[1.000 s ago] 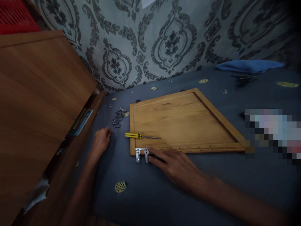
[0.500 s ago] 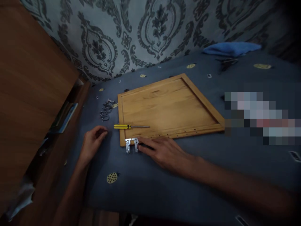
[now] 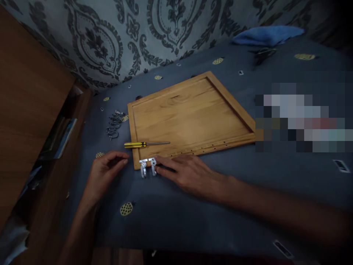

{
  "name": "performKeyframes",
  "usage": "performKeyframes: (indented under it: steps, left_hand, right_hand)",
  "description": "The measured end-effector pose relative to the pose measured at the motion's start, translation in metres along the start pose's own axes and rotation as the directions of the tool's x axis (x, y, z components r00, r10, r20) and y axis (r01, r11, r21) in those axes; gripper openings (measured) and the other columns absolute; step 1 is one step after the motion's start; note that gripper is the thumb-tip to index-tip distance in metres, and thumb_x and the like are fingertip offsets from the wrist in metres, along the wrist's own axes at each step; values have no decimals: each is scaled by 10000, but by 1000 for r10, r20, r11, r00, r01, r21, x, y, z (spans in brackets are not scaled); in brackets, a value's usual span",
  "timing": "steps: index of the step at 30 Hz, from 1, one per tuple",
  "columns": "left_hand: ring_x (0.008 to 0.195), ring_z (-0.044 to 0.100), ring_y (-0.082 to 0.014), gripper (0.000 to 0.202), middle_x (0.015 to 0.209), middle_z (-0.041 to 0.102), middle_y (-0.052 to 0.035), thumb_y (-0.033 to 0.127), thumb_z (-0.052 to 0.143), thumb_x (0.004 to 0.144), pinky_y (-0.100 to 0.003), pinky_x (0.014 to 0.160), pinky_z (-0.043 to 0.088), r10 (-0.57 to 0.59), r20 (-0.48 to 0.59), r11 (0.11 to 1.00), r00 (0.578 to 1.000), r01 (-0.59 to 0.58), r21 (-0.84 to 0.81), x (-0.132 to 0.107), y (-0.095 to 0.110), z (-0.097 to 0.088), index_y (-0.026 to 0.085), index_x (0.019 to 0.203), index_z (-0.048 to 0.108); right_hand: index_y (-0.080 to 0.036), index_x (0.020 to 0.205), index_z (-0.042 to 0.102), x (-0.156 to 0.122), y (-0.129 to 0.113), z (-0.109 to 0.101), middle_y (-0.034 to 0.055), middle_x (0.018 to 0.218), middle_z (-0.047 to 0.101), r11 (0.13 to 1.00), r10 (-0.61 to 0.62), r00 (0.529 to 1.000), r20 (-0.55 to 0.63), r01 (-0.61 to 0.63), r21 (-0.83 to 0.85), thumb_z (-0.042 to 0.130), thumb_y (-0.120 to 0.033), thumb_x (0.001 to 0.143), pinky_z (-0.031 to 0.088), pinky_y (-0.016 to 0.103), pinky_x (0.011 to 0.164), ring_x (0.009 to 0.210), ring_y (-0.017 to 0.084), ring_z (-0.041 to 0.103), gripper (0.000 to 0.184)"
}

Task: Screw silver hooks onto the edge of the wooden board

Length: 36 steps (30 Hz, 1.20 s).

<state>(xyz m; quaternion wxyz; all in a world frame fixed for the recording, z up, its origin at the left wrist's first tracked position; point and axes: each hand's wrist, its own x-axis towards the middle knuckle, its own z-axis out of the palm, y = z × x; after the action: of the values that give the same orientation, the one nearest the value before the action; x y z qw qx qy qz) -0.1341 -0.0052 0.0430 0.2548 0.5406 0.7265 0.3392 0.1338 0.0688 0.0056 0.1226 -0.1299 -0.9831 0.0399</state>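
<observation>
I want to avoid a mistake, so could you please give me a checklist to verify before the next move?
1. Two metal brackets at the near edge of the wooden board: ok.
2. Right hand with fingertips at the right-hand bracket: ok.
3. Something small pinched in the left hand: cannot tell.
4. Screwdriver in a hand: not ok, it lies on the board, handle end past the left edge.
5. Brackets firmly fastened: cannot tell.

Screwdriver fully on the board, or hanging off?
Partly off: the screwdriver has its shaft over the wooden board, its handle end jutting past the left edge.
</observation>
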Motion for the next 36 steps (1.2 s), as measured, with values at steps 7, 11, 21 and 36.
performKeyframes:
  steps: [7,11,21,36]
  left_hand:
    - [783,764,-201,143,845,810,-31,348,810,778,-279,728,624,91,159,986,983,-66,-155,4,32,17,220,843,811]
    - [796,753,-202,133,856,807,-34,359,777,861,-291,751,612,184,248,983,951,-177,-51,8,37,24,231,875,810]
    - [773,731,-209,198,832,786,-38,377,651,933,-299,689,564,248,397,949,884,-304,85,17,46,29,245,850,772]
    - [744,717,-181,164,825,777,-15,301,621,938,-274,691,526,254,494,931,832,-348,108,21,52,28,249,848,747]
  right_hand:
    - [-170,1262,672,-1,2,5,120,1365,703,1000,-16,998,-62,16,10,565,-69,990,575,338,623,768,176,704,309]
    - [-162,1265,680,-1,2,6,117,1366,703,1000,-27,996,-85,27,-5,585,-99,997,586,352,668,781,182,710,291]
    - [-161,1258,675,-4,1,14,128,1372,683,1000,-14,990,-138,14,-1,621,-120,978,541,358,629,745,177,663,288]
    - [-168,1264,686,-4,1,10,133,1376,682,1000,-12,994,-113,12,2,552,-167,1046,530,353,639,766,171,674,256]
